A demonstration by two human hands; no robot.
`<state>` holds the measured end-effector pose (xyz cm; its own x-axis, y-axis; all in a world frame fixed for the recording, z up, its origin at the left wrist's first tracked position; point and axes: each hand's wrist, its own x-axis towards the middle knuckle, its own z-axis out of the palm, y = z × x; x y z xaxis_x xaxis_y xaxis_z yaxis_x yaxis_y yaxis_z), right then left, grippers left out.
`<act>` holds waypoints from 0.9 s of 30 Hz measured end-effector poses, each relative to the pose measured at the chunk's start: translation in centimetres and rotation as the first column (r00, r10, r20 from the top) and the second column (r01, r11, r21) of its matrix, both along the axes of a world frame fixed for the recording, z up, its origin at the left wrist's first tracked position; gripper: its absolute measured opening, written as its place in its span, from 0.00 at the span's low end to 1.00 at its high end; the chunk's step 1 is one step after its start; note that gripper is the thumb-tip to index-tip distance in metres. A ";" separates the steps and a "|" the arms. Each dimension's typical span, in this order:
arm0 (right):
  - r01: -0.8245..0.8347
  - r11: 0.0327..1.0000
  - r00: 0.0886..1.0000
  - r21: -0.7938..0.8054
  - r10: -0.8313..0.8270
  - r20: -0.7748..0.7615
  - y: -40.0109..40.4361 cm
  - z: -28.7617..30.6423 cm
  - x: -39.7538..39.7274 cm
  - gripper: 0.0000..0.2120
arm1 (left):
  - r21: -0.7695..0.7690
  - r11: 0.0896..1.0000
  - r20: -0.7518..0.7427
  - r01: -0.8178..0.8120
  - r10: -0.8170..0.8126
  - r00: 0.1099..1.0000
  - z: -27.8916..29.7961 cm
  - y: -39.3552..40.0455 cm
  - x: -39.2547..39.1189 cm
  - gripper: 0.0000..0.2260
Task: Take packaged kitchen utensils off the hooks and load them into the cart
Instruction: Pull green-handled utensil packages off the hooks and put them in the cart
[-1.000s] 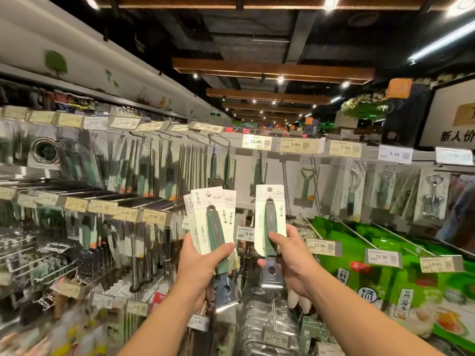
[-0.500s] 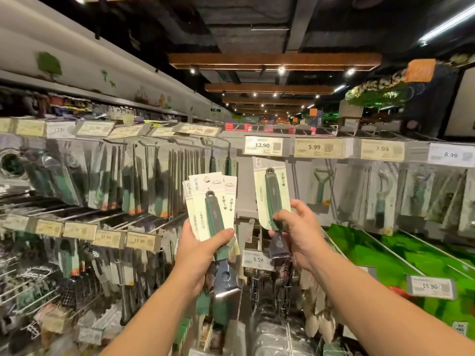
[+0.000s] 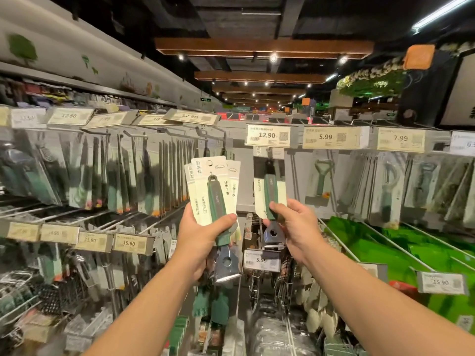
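My left hand (image 3: 203, 237) grips a fanned bunch of three carded scrapers (image 3: 214, 191), green-handled with a steel blade (image 3: 226, 268) below my fist. My right hand (image 3: 293, 224) holds one more carded scraper (image 3: 270, 191) by its green handle, its top right under the 12.90 price tag (image 3: 268, 136) where the hook sits. I cannot tell whether its card is on the hook or off it. The cart is out of sight.
Hooks with packaged utensils (image 3: 144, 173) fill the wall to the left, peelers and openers (image 3: 385, 186) hang to the right. Long bare hook rods (image 3: 341, 245) jut out over green packages at lower right. More goods hang below my arms.
My right hand has lifted its scraper from chest height up to the hook under the 12.90 tag. The left hand has kept its bunch in about the same place.
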<state>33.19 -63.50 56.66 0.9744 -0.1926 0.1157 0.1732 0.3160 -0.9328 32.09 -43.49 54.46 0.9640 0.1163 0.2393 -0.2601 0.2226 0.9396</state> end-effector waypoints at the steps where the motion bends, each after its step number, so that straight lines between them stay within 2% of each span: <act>1: 0.011 0.999 1.000 -0.034 -0.011 -0.005 0.2 0.3 0.1 0.11 | -0.002 1.000 0.001 0.008 -0.008 1.000 0.2 0.2 0.2 0.30; 5: 0.146 0.986 0.986 -0.080 -0.151 -0.068 0.8 0.9 1.1 0.20 | 0.017 0.999 0.003 0.047 -0.047 0.999 1.0 0.9 1.2 0.31; 8: 0.266 0.951 0.959 -0.160 -0.277 -0.054 0.9 1.0 2.4 0.17 | 0.016 0.997 -0.002 0.077 -0.077 0.997 1.5 1.4 2.2 0.34; 11: 0.287 0.941 0.952 -0.179 -0.301 -0.056 1.2 1.4 3.3 0.13 | 0.005 0.996 -0.010 0.094 -0.094 0.996 1.7 1.8 3.2 0.32; 15: 0.269 0.948 0.950 -0.173 -0.291 -0.118 0.9 1.1 5.3 0.21 | -0.016 0.994 -0.018 0.110 -0.110 0.994 1.5 1.9 4.7 0.32; 19: 0.251 0.960 0.952 -0.124 -0.268 -0.146 0.4 0.5 7.9 0.07 | -0.057 0.993 -0.055 0.105 -0.108 0.993 1.2 1.0 6.5 0.30; 21: 0.242 0.965 0.952 -0.098 -0.255 -0.168 0.0 0.2 9.5 0.07 | -0.079 0.993 -0.060 0.085 -0.090 0.994 1.2 0.4 7.3 0.32; 23: 0.196 0.979 0.958 -0.054 -0.203 -0.205 -0.5 -0.1 11.4 0.11 | -0.095 0.993 -0.056 0.066 -0.071 0.996 1.3 -0.1 8.2 0.35; 24: 0.172 0.985 0.962 -0.027 -0.174 -0.212 -0.7 -0.1 12.3 0.10 | -0.106 0.992 -0.056 0.065 -0.071 0.996 1.3 -0.4 8.6 0.38; 27: 0.121 0.993 0.963 -0.015 -0.121 -0.241 -1.2 0.2 15.0 0.05 | -0.125 0.991 -0.094 0.056 -0.068 0.993 1.4 -1.0 10.0 0.57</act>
